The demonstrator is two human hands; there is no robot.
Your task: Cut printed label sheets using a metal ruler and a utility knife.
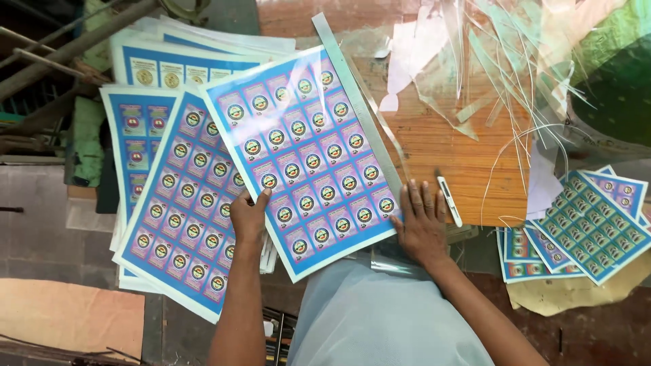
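A glossy laminated sheet (305, 142) printed with rows of small purple-and-blue cards lies tilted across the wooden board (461, 156). My left hand (249, 218) grips its near left edge, thumb on top. At the sheet's near right corner my right hand (420, 220) rests flat with fingers spread. A long metal ruler (352, 74) lies along the sheet's right edge. Just right of my right hand lies a white cutter knife (449, 200).
A stack of similar printed sheets (180, 203) fans out at the left. Clear plastic trimmings (488, 61) are heaped at the far right of the board. Smaller cut sheets (590, 224) lie at the right edge. Wooden bars and clutter fill the far left.
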